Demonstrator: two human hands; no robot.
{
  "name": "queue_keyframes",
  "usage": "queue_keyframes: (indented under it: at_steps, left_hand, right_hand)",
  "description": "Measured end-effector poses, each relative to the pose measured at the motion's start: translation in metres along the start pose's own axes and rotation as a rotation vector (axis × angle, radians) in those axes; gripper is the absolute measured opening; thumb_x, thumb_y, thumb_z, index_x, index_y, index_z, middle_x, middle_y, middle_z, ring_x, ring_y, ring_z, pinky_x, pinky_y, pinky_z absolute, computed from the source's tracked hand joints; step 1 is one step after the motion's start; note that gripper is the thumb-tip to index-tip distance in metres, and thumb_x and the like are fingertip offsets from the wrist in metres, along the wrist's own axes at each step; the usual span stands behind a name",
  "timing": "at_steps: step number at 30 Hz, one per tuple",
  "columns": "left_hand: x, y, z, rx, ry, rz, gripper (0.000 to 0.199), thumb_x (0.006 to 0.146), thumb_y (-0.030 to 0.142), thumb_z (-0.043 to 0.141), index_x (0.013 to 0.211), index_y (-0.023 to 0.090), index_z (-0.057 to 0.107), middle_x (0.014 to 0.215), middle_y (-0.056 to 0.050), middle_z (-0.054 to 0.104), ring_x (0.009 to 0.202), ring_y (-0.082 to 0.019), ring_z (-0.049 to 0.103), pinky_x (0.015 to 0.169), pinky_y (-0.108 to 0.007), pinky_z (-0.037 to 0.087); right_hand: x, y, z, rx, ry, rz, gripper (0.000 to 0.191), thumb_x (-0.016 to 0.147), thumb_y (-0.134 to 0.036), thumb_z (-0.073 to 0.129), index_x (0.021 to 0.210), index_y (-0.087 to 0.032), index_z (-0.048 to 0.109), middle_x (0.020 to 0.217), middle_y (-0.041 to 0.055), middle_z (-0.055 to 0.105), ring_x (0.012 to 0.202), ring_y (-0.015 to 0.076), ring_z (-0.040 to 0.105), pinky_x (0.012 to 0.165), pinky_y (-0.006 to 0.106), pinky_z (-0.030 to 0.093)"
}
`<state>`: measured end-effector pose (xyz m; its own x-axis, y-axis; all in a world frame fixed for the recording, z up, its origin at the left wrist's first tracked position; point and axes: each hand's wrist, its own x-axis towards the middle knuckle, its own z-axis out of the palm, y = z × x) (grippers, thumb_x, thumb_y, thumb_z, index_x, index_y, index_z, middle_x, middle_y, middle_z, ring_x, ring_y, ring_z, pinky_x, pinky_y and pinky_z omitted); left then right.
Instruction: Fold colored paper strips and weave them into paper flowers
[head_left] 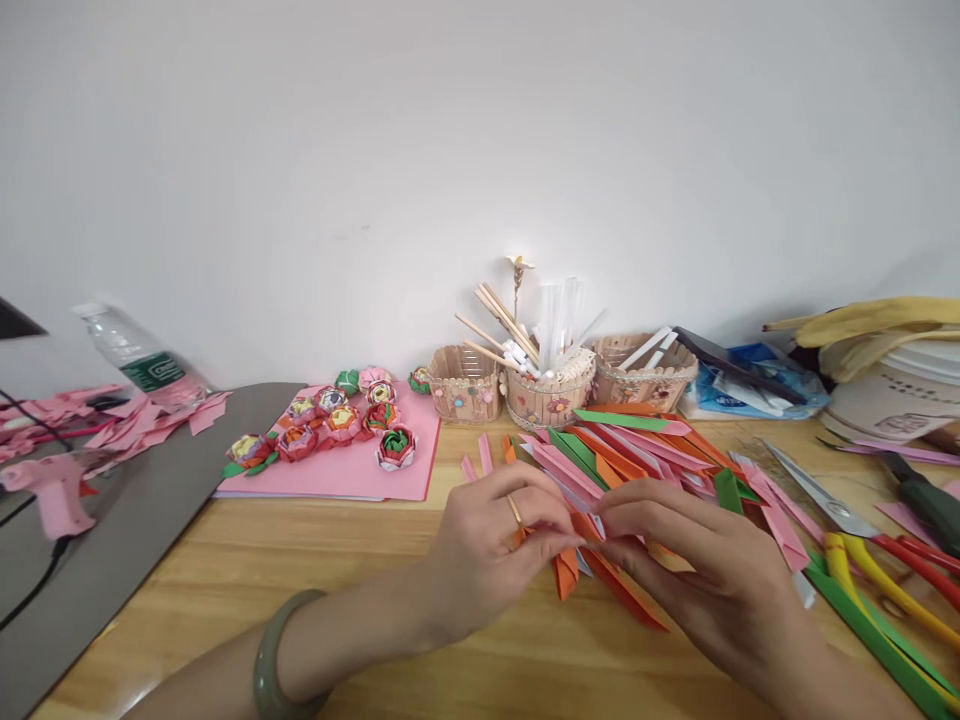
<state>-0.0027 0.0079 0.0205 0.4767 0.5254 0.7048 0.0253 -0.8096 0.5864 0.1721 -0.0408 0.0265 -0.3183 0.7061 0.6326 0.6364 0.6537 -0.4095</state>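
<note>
My left hand (499, 550), with a gold ring, is closed in a pinch on a folded orange paper strip (586, 527). My right hand (694, 565) pinches the same strip from the other side, its fingertips almost meeting those of the left. Part of the strip is hidden by the fingers. Under and behind both hands spreads a pile of folded paper strips (622, 452) in orange, pink and green. Several finished paper flowers (345, 422) rest on pink paper sheets (409, 480) to the left.
Three small wooden baskets (463, 388) with sticks and white tubes line the wall. Scissors (832, 508) and a yellow-handled tool (847, 560) lie at right, near a white bucket (889, 390). A pink glue gun (56, 490) and a plastic bottle (139, 350) are at left.
</note>
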Motion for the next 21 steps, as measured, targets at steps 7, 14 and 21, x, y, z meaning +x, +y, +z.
queue_keyframes:
  at_steps: [7, 14, 21]
  left_hand:
    - [0.0046, 0.0037, -0.0034, -0.142, -0.078, -0.203, 0.012, 0.071, 0.022, 0.067, 0.081, 0.016, 0.062, 0.078, -0.005, 0.065, 0.072, -0.013, 0.059, 0.062, -0.022, 0.048]
    - [0.0012, 0.0078, -0.0022, -0.107, -0.004, -0.281, 0.010, 0.070, 0.022, 0.067, 0.075, 0.015, 0.062, 0.071, -0.003, 0.066, 0.066, -0.012, 0.060, 0.059, -0.022, 0.049]
    - [0.0011, 0.0067, -0.0029, 0.000, 0.025, -0.250, 0.012, 0.068, 0.023, 0.069, 0.073, 0.015, 0.061, 0.070, -0.003, 0.064, 0.068, -0.013, 0.058, 0.065, -0.025, 0.046]
  right_hand:
    - [0.0069, -0.0066, -0.0091, 0.128, -0.063, 0.120, 0.009, 0.080, -0.018, 0.055, 0.072, -0.021, 0.054, 0.062, -0.0027, 0.061, 0.053, 0.0096, 0.057, 0.047, 0.017, 0.045]
    - [0.0065, -0.0076, -0.0071, 0.178, -0.051, 0.186, 0.006, 0.079, -0.020, 0.057, 0.073, -0.021, 0.057, 0.065, -0.0038, 0.064, 0.057, 0.0086, 0.058, 0.052, 0.016, 0.046]
    - [0.0020, -0.0030, -0.0018, 0.208, -0.085, 0.238, 0.005, 0.082, -0.023, 0.055, 0.078, -0.022, 0.058, 0.070, -0.0034, 0.065, 0.062, 0.0093, 0.060, 0.055, 0.017, 0.047]
